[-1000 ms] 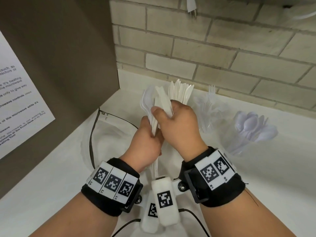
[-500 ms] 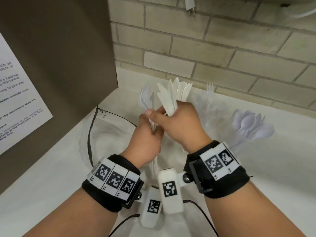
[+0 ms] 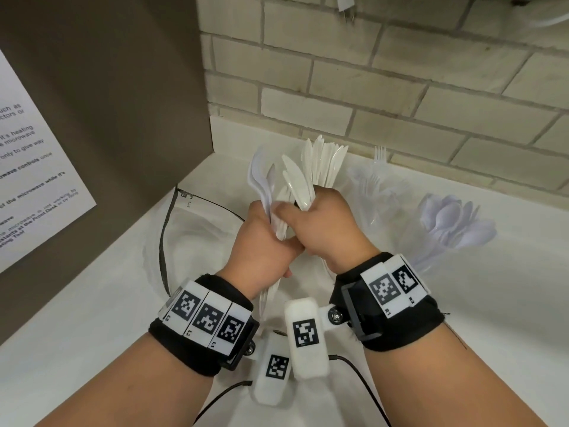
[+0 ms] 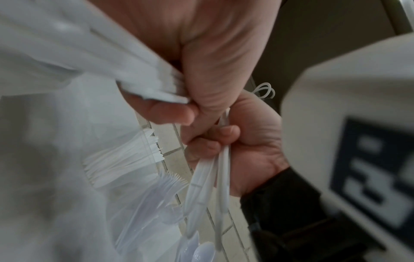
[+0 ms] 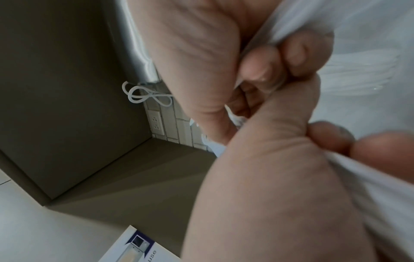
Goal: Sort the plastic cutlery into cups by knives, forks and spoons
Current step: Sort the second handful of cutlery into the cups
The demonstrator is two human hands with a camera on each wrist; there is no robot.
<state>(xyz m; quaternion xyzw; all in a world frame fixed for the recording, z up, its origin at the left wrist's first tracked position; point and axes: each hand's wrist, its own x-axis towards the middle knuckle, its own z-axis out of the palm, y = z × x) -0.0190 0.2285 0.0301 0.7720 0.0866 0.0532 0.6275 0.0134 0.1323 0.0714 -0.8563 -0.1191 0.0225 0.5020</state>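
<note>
My left hand (image 3: 261,241) grips a mixed bundle of white plastic cutlery (image 3: 261,180) upright over the counter, spoon bowls at the top; its handles (image 4: 156,88) stick out below the fist. Close against it, my right hand (image 3: 320,229) pinches two white knives (image 3: 297,186), whose handles (image 4: 201,191) hang under its curled fingers. Behind the hands stand three clear cups: one with knives (image 3: 328,161), one with forks (image 3: 377,183) and one with spoons (image 3: 452,223) at the right.
A grey microwave side (image 3: 107,118) with a paper notice (image 3: 34,167) walls off the left. The brick wall (image 3: 400,87) runs behind the cups. A crumpled clear bag (image 3: 197,241) and a black cable (image 3: 161,257) lie on the white counter (image 3: 492,303).
My right hand has drawn the knives slightly apart from the bundle in my left hand. Both hands stay close together in front of the knife cup.
</note>
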